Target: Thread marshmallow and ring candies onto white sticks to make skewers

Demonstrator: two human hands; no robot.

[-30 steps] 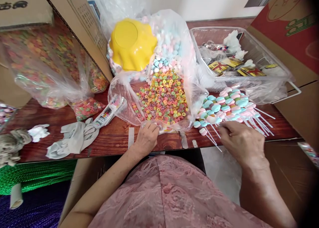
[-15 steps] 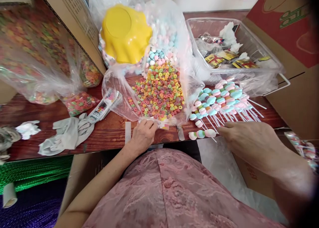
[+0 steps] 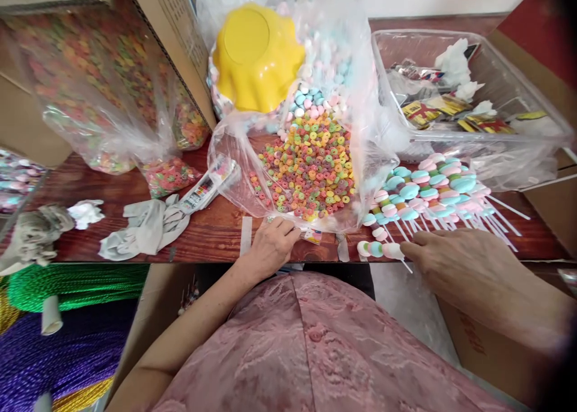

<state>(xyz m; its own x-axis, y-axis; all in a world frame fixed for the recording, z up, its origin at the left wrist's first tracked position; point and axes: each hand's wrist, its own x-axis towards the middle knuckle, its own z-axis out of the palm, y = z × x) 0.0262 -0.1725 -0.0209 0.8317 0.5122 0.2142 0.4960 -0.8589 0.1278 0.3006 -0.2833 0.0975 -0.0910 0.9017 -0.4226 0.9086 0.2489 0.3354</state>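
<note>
At the front edge of the table, my left hand (image 3: 276, 244) has its fingers curled at the near lip of an open clear plastic bag (image 3: 232, 187). A small printed packet (image 3: 312, 236) shows beside its fingertips; what the fingers grip is hidden. Colourful candy rings (image 3: 311, 172) are heaped in the bag. My right hand (image 3: 469, 271) is closed, its fingertips against the stick end of a marshmallow skewer (image 3: 381, 250) lying along the edge. Behind that hand is a pile of pastel marshmallow skewers (image 3: 428, 187), their white sticks pointing right.
A yellow wavy bowl (image 3: 259, 57) sits upside down on bagged marshmallows (image 3: 333, 63). At the back right stands a clear plastic bin (image 3: 469, 133) of packets. On the left are large bags of candy rings (image 3: 108, 99), a grey glove (image 3: 144, 229) and crumpled tissue (image 3: 85, 214).
The view has swung left, so the scene sits farther right. My right hand has come slightly closer to the lone skewer, which has stayed in place. My left hand remains at the bag's lip.
</note>
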